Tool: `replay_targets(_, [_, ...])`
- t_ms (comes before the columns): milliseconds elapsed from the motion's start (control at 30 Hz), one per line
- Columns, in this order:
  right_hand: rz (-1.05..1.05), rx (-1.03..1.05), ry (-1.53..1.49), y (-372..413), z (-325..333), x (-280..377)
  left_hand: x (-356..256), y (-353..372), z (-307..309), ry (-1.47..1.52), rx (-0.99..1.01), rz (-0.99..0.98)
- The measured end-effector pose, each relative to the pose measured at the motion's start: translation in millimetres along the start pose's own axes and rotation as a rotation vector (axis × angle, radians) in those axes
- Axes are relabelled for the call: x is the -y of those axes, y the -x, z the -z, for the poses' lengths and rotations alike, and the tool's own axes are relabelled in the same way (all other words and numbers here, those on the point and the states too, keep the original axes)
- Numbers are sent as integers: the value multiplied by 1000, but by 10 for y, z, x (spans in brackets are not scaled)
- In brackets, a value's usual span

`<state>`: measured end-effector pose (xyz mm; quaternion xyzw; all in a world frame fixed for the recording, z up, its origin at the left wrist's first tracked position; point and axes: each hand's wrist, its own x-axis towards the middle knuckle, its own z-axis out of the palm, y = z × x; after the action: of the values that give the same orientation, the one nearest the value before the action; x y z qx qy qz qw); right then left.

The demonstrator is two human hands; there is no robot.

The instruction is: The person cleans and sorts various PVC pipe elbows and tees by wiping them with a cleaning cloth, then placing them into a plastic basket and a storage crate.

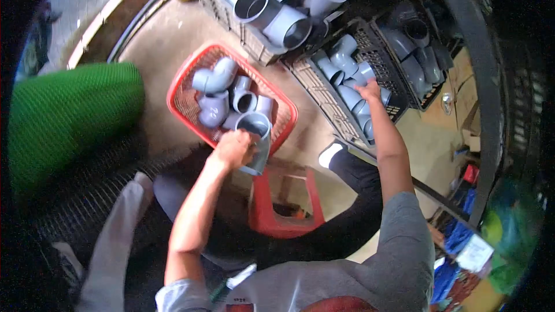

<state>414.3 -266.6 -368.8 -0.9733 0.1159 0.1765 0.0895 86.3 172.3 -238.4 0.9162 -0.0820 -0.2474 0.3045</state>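
Observation:
My left hand (pixel 234 149) is closed around a large grey plastic pipe fitting (pixel 261 150), its round mouth facing up, at the near edge of a red plastic basket (pixel 175 91). In that basket lie several more grey fittings, among them an elbow (pixel 222 75) and a tee (pixel 244 99). Over on the right, my right hand (pixel 370 91) reaches into a crate (pixel 324 95) and is closed on a grey pipe fitting (pixel 364 73). Its fingers are partly hidden. Other grey elbows (pixel 345 56) surround it there.
A second crate (pixel 219 14) of larger fittings stands at the top, and a black crate (pixel 425 101) of darker ones at right. A red plastic stool (pixel 315 205) is between my legs. Green mesh rolls (pixel 75 121) lie at left.

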Motion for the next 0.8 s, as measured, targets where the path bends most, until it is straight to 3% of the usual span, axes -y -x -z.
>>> replay_targets(67, [76,-11,137,1,-65,-83,-85,2,64,-2,16,46])
replay_targets(167, [50,-185,170,-13,-40,-27,-96,-34,114,53,26,18])
replay_targets(300, [136,-148,336,-33,275,225,-77,-38,105,107,-3,33])
replay_targets(367, [482,-202,494,-56,359,368,-40,-51,101,121,23,-9])
replay_targets(400, [480,-198,500,-113,333,383,-37,-56,90,128,27,-10])
replay_targets(467, [994,-83,645,-309,195,321,-39,-57,76,79,18,-26])
replay_targets(533, [939,-4,495,-441,54,129,-113,-79,192,88,49,7])
replay_targets(600, [742,-197,-24,-328,16,34,-116,-68,214,91,82,43])
replay_targets(633, [626,-308,-136,-300,-20,-8,-90,-60,172,93,39,26])
replay_targets(667, [627,-306,-137,-383,-107,-109,-84,-52,152,96,-3,10])
replay_targets(733, [140,-319,-342,-425,-176,-284,-83,-54,169,93,28,14])
replay_targets(767, [43,-268,-107,-400,-186,-311,-93,-55,179,86,54,17])
replay_targets(800, [37,-272,-109,-373,-198,-326,-95,-58,156,83,57,11])
